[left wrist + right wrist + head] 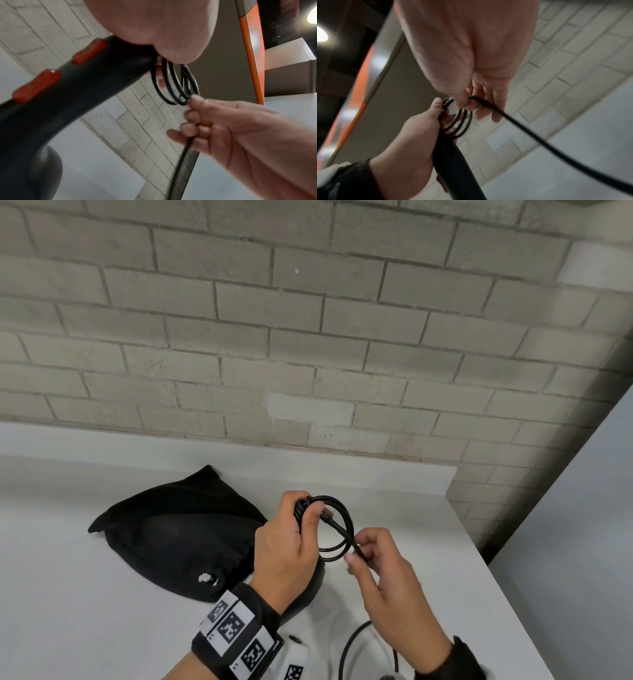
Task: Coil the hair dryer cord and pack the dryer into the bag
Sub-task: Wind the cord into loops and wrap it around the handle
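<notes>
White countertop (85,594) against a brick wall: black cloth bag (178,529) lying on it, left of centre.

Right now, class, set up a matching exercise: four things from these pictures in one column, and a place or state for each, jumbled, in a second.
1. bag
2. left hand
3. right hand
4. switches

A. red, on the dryer handle
B. pinches the loose cord
C. lies on the counter
D. grips the handle and the coiled loops

Pairs: 1-C, 2-D, 3-B, 4-A
</notes>
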Demonstrator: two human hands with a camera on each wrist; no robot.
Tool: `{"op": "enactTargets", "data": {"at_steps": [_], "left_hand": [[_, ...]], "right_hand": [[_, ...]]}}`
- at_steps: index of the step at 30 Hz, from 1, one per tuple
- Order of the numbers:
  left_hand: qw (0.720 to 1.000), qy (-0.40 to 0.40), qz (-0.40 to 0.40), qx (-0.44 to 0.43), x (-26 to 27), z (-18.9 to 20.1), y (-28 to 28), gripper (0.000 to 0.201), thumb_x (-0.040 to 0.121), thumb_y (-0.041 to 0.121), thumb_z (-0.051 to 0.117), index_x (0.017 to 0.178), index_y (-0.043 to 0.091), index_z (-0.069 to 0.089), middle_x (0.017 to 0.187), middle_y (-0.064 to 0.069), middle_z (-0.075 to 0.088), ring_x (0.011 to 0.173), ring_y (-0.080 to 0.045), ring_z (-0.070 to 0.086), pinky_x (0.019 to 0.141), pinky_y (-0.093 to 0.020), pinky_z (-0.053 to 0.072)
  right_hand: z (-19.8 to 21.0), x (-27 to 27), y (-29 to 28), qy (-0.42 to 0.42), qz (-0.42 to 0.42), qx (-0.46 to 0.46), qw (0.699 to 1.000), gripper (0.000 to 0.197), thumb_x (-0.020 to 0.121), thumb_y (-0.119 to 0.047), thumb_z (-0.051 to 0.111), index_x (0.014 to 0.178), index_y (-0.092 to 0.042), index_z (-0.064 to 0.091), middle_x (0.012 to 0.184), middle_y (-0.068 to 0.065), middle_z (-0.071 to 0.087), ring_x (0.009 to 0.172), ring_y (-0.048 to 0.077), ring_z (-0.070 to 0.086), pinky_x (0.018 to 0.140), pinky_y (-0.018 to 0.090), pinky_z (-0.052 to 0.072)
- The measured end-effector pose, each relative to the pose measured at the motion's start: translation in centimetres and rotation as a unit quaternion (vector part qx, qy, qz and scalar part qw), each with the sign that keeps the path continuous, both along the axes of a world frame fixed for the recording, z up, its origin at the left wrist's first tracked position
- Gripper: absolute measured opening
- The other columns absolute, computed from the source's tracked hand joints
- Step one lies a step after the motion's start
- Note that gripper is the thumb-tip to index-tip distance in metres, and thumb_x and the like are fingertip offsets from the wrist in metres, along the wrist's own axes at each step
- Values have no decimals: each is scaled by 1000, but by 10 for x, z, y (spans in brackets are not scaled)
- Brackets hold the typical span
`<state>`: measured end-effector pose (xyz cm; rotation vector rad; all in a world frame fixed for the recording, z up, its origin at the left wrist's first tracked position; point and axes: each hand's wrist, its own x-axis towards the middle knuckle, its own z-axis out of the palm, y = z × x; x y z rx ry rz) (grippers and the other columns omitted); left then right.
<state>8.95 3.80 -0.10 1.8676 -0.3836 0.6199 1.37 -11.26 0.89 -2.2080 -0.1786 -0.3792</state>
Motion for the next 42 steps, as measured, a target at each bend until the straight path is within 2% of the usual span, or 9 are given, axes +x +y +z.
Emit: {"op": "enactTargets", "data": {"at_steps": [3, 8, 13, 18, 21, 24, 31, 37, 42], "left_hand": [[1000, -3, 5, -7, 2, 0, 1, 46, 95, 62, 31, 106, 22, 52, 53, 11, 55, 48, -15, 59, 51, -48, 51], [999, -23, -8, -28, 2, 2, 4, 41, 94, 69, 29, 116, 39, 47, 48, 4, 51, 41, -16, 54, 46, -44, 48], [998, -57, -2, 16, 2, 4, 5, 40, 97, 68, 25, 103, 34, 45, 50, 11, 46, 38, -10, 44, 39, -35, 41], [992, -96, 1, 80, 2, 7, 9, 46, 98, 68, 19, 104, 30, 43, 48, 11, 45, 37, -12, 48, 36, -34, 42], [987, -114, 10, 117, 1, 11, 8, 53, 92, 76, 26, 104, 27, 43, 44, 7, 51, 37, -10, 49, 38, -27, 41], [981, -124, 25, 149, 2, 13, 6, 56, 88, 79, 34, 101, 26, 45, 45, 15, 46, 36, -7, 49, 39, -23, 40], [971, -151, 43, 183, 3, 14, 6, 49, 96, 70, 31, 98, 23, 45, 49, 16, 33, 34, -10, 44, 38, -21, 29], [964, -185, 20, 188, 3, 15, 6, 43, 101, 60, 29, 96, 21, 46, 48, 10, 49, 35, -11, 44, 41, -19, 27], [960, -194, 11, 203, 4, 15, 6, 40, 103, 56, 27, 97, 22, 47, 47, 8, 49, 36, -13, 45, 41, -21, 30]], "right_hand": [[19, 2, 0, -113, 0, -69, 991, 7, 98, -19, 53, 97, -27, 54, 80, -15, 55, 75, 5, 53, 65, 9, 38], [40, 6, -12, -187, 21, -179, 966, 14, 100, -29, 46, 107, -23, 57, 85, -12, 50, 72, 8, 51, 64, 21, 44], [61, 9, -20, -204, 27, -232, 951, 19, 100, -32, 42, 104, -21, 58, 79, -9, 49, 68, 13, 49, 58, 32, 47], [71, 7, -23, -202, 28, -248, 947, 22, 99, -30, 43, 99, -18, 61, 74, -11, 44, 65, 10, 44, 55, 33, 47], [73, 5, -23, -190, 17, -260, 947, 23, 99, -32, 42, 96, -18, 61, 72, -11, 44, 62, 13, 46, 52, 36, 47], [77, 0, -23, -179, 9, -294, 939, 26, 98, -33, 39, 91, -18, 60, 70, -8, 50, 60, 18, 51, 50, 37, 48], [98, -9, -12, -192, 9, -379, 905, 21, 94, -28, 43, 83, -20, 59, 65, -10, 44, 52, 16, 46, 39, 29, 40], [105, 0, -9, -204, 30, -369, 906, 23, 96, -31, 42, 89, -21, 61, 69, -8, 53, 58, 18, 52, 43, 34, 46], [105, 15, -6, -174, 39, -278, 944, 16, 98, -33, 46, 93, -27, 59, 79, -12, 60, 74, 10, 57, 61, 33, 50]]}}
